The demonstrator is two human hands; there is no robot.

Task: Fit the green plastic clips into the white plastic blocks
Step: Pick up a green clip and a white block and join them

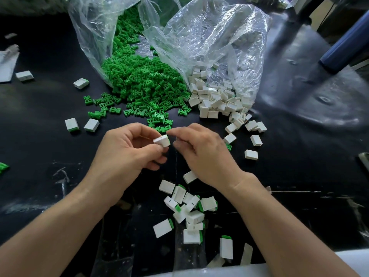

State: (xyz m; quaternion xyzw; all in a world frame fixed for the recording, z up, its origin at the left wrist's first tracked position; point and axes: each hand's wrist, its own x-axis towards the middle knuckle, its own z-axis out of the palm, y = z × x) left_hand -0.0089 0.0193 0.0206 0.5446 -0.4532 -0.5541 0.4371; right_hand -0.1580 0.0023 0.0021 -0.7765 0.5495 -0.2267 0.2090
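In the head view, the left hand (127,148) has its grip closed on one white block (162,141), pinched between thumb and fingers, and a little green shows at the block's right edge. The right hand (201,150) has curled fingers just beside that edge; whether its grip holds anything I cannot tell. Beyond both grips, green clips (143,82) and white blocks (217,98) lie heaped on the desk (40,108), and nearer than the grips lie fitted blocks (189,208).

Clips (139,80): uniform bright green. Blocks (217,100): plain white, unpatterned. Held block (161,141): white, with a green sliver at its right edge. Fitted pieces (191,208): white with a green strip at one end. Table (40,140): black, with pale scuffs and scratches. Bags (209,37): clear, glossy. Tube (347,47): dark blue.
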